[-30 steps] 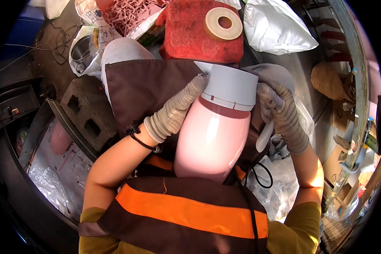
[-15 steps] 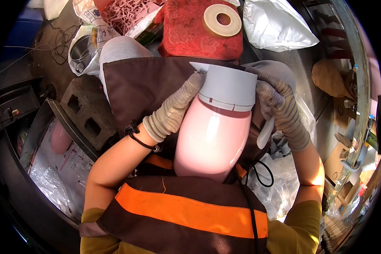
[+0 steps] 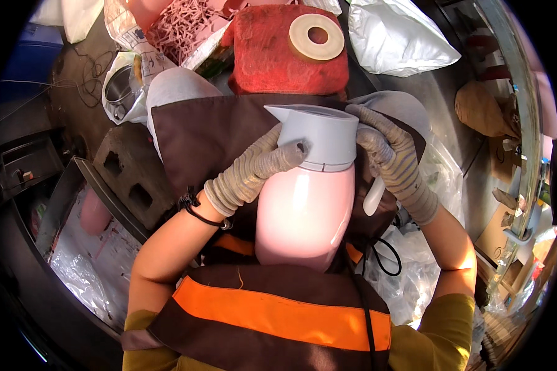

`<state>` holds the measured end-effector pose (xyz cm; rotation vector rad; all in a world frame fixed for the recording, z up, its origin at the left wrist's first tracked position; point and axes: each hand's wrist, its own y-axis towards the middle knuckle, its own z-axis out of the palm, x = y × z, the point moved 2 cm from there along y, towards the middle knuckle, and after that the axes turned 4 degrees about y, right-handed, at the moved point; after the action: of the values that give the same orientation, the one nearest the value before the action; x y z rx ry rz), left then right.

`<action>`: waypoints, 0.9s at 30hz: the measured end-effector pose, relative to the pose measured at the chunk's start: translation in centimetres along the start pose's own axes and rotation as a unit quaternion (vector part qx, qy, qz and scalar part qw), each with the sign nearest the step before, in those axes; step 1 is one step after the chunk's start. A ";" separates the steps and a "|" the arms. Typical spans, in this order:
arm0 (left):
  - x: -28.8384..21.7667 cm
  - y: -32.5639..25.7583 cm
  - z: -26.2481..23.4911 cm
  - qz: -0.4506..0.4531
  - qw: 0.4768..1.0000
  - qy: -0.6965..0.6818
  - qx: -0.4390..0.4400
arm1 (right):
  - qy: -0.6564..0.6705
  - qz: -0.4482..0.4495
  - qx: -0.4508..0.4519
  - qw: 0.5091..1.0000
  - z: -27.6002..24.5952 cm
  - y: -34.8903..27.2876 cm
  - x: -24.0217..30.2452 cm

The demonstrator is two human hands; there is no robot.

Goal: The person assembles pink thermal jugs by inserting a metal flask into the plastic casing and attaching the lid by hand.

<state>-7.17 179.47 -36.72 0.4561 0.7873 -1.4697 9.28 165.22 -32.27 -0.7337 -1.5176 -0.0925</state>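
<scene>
A glossy pink jug body (image 3: 303,216) leans in my lap against my apron, its lower end toward me. On its top sits a grey spout collar (image 3: 320,137), with the pointed lip to the left and a pale handle (image 3: 374,196) hanging at the right. My left hand (image 3: 254,164), in a striped knit glove, presses on the collar's left side below the spout; its other fingers are hidden behind. From the right, my gloved right hand (image 3: 393,154) grips the collar near the handle, fingers bent around its edge.
Beyond my knees a red cloth-covered block (image 3: 278,55) carries a roll of tape (image 3: 317,37). A concrete block (image 3: 130,176) stands left. Pink shreds (image 3: 185,31) lie at the far left, a white sack (image 3: 402,40) far right. Clear plastic bags (image 3: 408,266) lie at my right.
The collar now sits lower and closer on the pink body; the gap beneath it has narrowed. Both hands moved left and nearer, and my left thumb came onto the collar's front.
</scene>
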 end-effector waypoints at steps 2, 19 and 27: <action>-0.3 -0.1 0.1 -0.023 1.000 0.001 0.001 | 0.014 0.060 0.010 0.998 -0.2 -0.1 -0.2; -5.8 1.7 -1.8 -0.124 0.981 0.088 -0.118 | 0.016 0.021 0.058 0.998 -0.9 -1.9 -1.5; -6.0 17.0 -1.2 0.023 0.482 0.861 -0.161 | -0.046 -0.037 0.114 0.992 -2.4 -2.5 -0.6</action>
<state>9.74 185.93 -36.53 1.6840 2.4974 -0.2061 10.12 161.83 -31.64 -0.5060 -1.6118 0.0595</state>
